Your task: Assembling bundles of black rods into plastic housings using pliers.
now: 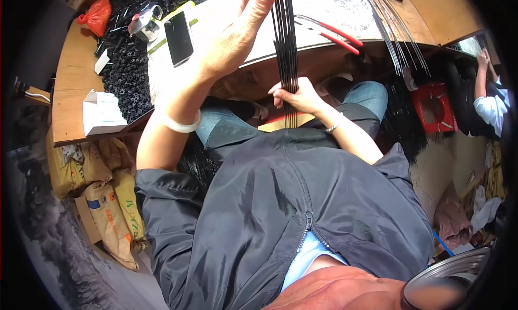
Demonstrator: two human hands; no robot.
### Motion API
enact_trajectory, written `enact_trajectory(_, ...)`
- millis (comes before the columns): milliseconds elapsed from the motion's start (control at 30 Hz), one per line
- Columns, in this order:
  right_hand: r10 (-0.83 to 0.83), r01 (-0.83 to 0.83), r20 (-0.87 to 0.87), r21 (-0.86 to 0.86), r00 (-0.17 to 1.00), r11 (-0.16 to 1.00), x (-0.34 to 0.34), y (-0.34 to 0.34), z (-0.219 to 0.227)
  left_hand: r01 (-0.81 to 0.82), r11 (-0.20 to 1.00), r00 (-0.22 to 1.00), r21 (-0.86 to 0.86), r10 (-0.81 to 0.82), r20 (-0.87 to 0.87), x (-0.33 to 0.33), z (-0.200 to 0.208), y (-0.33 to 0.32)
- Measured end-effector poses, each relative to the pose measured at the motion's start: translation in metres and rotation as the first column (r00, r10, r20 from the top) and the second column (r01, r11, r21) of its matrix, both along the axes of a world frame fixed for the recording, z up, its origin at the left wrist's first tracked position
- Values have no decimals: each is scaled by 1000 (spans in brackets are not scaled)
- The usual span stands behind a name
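Note:
A bundle of long thin black rods (286, 46) stands nearly upright in front of my body, running from the table edge down to my lap. My right hand (301, 97) is closed round its lower part, thumb across the rods. My left hand (234, 38) is raised over the table, left of the bundle's upper end. Its thumb is stretched out close to the rods, and the hand looks open; the frame's upper edge cuts off some fingertips. The top of the bundle is also out of frame.
On the table lie a black phone (178, 39), red-handled pliers (337, 35), loose metal rods (396, 32) and many small black parts (125, 78). A white box (102, 113) stands at the left edge. Sacks (110, 218) lie below left, a red stool (434, 108) right, near another person (491, 100).

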State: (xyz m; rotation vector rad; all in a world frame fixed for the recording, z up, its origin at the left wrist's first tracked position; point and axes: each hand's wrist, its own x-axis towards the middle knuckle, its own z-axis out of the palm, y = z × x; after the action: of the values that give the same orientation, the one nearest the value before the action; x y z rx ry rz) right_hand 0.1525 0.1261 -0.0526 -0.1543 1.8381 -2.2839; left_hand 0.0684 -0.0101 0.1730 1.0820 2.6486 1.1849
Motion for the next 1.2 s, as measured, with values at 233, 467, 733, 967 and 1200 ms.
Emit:
enact_trajectory(233, 151, -207, -190, -325, 970, 923, -17, 13, 14, 280, 759, 697, 588, -582, 419, 4, -32, -9)
enact_trajectory(467, -223, 218, 140, 45, 965, 975, -21, 15, 78, 442, 596, 198, 671, -794, 575, 26, -32, -15)
enact_trajectory(733, -177, 186, 118, -70, 977, 980, -23, 13, 47, -572, 775, 699, -267, 292, -653, -223, -129, -54)
enact_trajectory(967, -216, 229, 153, -71, 964, 971, -31, 21, 43, -661, 624, 652, -417, 201, -732, -302, -141, -62)
enact_trajectory(1200, -222, 235, 167, -65, 961, 970, -42, 26, 43, -480, 876, 679, 39, 399, -616, -333, -138, -39)
